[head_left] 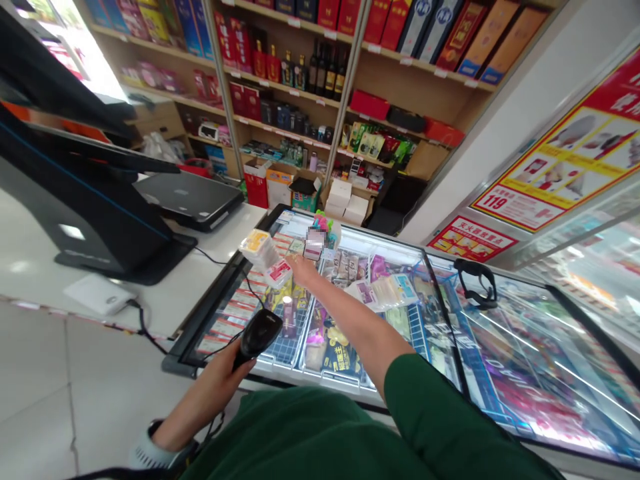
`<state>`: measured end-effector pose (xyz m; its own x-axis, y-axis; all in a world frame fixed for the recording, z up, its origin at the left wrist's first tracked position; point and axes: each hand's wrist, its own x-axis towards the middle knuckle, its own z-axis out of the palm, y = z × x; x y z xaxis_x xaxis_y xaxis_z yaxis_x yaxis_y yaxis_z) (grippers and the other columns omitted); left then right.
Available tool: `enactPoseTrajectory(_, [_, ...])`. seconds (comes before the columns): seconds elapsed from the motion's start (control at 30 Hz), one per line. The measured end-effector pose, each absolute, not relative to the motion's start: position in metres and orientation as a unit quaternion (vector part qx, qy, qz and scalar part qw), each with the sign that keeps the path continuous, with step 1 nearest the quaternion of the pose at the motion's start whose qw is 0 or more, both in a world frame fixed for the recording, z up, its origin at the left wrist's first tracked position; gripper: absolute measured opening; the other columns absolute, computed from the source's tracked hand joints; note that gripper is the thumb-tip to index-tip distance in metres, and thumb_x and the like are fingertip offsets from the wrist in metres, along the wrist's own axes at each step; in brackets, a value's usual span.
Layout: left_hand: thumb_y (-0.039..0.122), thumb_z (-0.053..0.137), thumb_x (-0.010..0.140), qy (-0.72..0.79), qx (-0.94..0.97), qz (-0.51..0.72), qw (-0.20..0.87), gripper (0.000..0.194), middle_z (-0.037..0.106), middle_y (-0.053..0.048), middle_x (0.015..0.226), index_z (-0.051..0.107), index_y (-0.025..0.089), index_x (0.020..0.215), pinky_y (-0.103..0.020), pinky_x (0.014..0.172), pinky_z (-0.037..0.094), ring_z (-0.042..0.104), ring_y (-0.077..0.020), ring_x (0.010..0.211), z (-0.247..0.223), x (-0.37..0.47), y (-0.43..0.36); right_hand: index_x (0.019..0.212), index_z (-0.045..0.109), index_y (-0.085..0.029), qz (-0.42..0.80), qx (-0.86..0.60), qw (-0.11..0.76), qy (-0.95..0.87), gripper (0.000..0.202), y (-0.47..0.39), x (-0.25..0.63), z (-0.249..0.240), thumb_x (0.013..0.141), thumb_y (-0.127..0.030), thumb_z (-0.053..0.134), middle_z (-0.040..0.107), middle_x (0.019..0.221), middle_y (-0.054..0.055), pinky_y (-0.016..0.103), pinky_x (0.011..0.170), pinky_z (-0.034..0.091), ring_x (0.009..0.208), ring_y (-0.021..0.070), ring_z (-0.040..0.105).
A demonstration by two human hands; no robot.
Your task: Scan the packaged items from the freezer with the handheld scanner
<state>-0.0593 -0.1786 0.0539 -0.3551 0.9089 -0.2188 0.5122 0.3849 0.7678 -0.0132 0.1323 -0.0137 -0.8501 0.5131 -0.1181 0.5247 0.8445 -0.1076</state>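
My left hand is wrapped round the handle of a black barcode scanner, over the front left edge of the glass-topped freezer. Farther forward, my right hand reaches over the glass, with its fingers at a white pack with a red label. This pack lies against a stack of white packs with a yellow top label. Just beyond my right hand stands a small pinkish item, partly blurred, beside a colourful pink and green trinket.
A clear bag of pale items and a black strap-like object lie on the freezer glass. At left, a black monitor stand, a white box and a dark flat device occupy the counter. Stocked shelves stand behind.
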Motion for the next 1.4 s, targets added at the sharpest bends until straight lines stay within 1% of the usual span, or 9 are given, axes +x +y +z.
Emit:
enactPoseTrajectory(0.1, [0.046, 0.047, 0.082, 0.769, 0.458, 0.303, 0.327, 0.045, 0.072, -0.013, 0.108, 0.058, 0.013, 0.112, -0.035, 0.088, 0.050, 0.067, -0.0289, 0.101, 0.053, -0.061, -0.183, 0.148, 0.029, -0.027, -0.052, 0.266, 0.043, 0.962, 0.066, 0.135, -0.030, -0.016, 0.087, -0.014, 0.051, 0.049, 0.134, 0.014, 0.041, 0.090, 0.047, 0.114, 0.0288, 0.055])
enactPoseTrajectory(0.2, [0.045, 0.047, 0.083, 0.772, 0.453, 0.302, 0.329, 0.049, 0.070, -0.015, 0.115, 0.055, 0.012, 0.118, -0.035, 0.091, 0.049, 0.066, -0.0288, 0.105, 0.052, -0.063, -0.185, 0.145, 0.035, -0.027, -0.046, 0.257, 0.045, 0.964, 0.058, 0.136, -0.040, -0.018, 0.089, -0.015, 0.048, 0.051, 0.131, 0.014, 0.040, 0.088, 0.048, 0.113, 0.0290, 0.055])
enactPoseTrajectory(0.4, [0.047, 0.045, 0.084, 0.781, 0.444, 0.285, 0.334, 0.047, 0.070, -0.016, 0.112, 0.053, 0.013, 0.115, -0.039, 0.093, 0.047, 0.064, -0.0309, 0.106, 0.054, -0.064, -0.184, 0.129, 0.052, -0.021, -0.049, 0.256, 0.037, 0.965, 0.044, 0.136, -0.036, -0.022, 0.087, -0.013, 0.051, 0.056, 0.126, 0.013, 0.041, 0.095, 0.044, 0.117, 0.0277, 0.052])
enactPoseTrajectory(0.5, [0.045, 0.046, 0.084, 0.776, 0.446, 0.286, 0.342, 0.044, 0.071, -0.014, 0.110, 0.053, 0.015, 0.115, -0.039, 0.092, 0.047, 0.064, -0.0304, 0.106, 0.053, -0.064, -0.181, 0.129, 0.051, -0.018, -0.058, 0.275, 0.032, 0.959, 0.050, 0.133, -0.025, -0.025, 0.081, -0.018, 0.062, 0.054, 0.129, 0.015, 0.043, 0.098, 0.042, 0.120, 0.0296, 0.050])
enactPoseTrajectory(0.67, [0.045, 0.048, 0.084, 0.771, 0.452, 0.301, 0.334, 0.043, 0.071, -0.012, 0.109, 0.055, 0.017, 0.115, -0.038, 0.092, 0.047, 0.064, -0.0300, 0.105, 0.051, -0.062, -0.176, 0.128, 0.048, -0.015, -0.093, 0.319, 0.019, 0.943, 0.073, 0.119, 0.002, -0.031, 0.067, -0.040, 0.078, 0.056, 0.127, 0.017, 0.046, 0.097, 0.042, 0.116, 0.0316, 0.053])
enactPoseTrajectory(0.77, [0.047, 0.048, 0.083, 0.769, 0.456, 0.295, 0.336, 0.044, 0.072, -0.012, 0.106, 0.056, 0.016, 0.113, -0.038, 0.090, 0.048, 0.065, -0.0303, 0.102, 0.053, -0.061, -0.173, 0.124, 0.049, -0.016, -0.115, 0.346, 0.001, 0.931, 0.070, 0.104, 0.021, -0.033, 0.067, -0.047, 0.076, 0.059, 0.121, 0.014, 0.042, 0.092, 0.045, 0.110, 0.0287, 0.056])
enactPoseTrajectory(0.93, [0.049, 0.047, 0.082, 0.765, 0.470, 0.277, 0.342, 0.047, 0.072, -0.012, 0.104, 0.056, 0.014, 0.114, -0.038, 0.088, 0.048, 0.066, -0.0305, 0.099, 0.058, -0.058, -0.169, 0.119, 0.050, -0.018, -0.134, 0.398, -0.036, 0.907, 0.061, 0.071, 0.058, -0.038, 0.072, -0.049, 0.072, 0.060, 0.114, 0.011, 0.038, 0.089, 0.046, 0.106, 0.0256, 0.058])
enactPoseTrajectory(1.2, [0.051, 0.050, 0.080, 0.751, 0.500, 0.265, 0.341, 0.045, 0.074, -0.010, 0.098, 0.060, 0.016, 0.106, -0.036, 0.083, 0.050, 0.067, -0.0300, 0.093, 0.077, -0.045, -0.160, 0.119, 0.049, -0.018, -0.136, 0.462, -0.186, 0.857, 0.054, 0.022, 0.128, -0.043, 0.075, -0.041, 0.071, 0.058, 0.115, 0.011, 0.039, 0.094, 0.043, 0.107, 0.0258, 0.055])
enactPoseTrajectory(1.4, [0.053, 0.051, 0.076, 0.739, 0.520, 0.253, 0.345, 0.047, 0.074, -0.010, 0.097, 0.061, 0.017, 0.104, -0.036, 0.082, 0.051, 0.067, -0.0303, 0.093, 0.088, -0.029, -0.147, 0.127, 0.047, -0.013, -0.075, 0.462, -0.286, 0.836, 0.059, 0.011, 0.167, -0.036, 0.080, -0.043, 0.067, 0.053, 0.129, 0.017, 0.043, 0.103, 0.038, 0.122, 0.0286, 0.047])
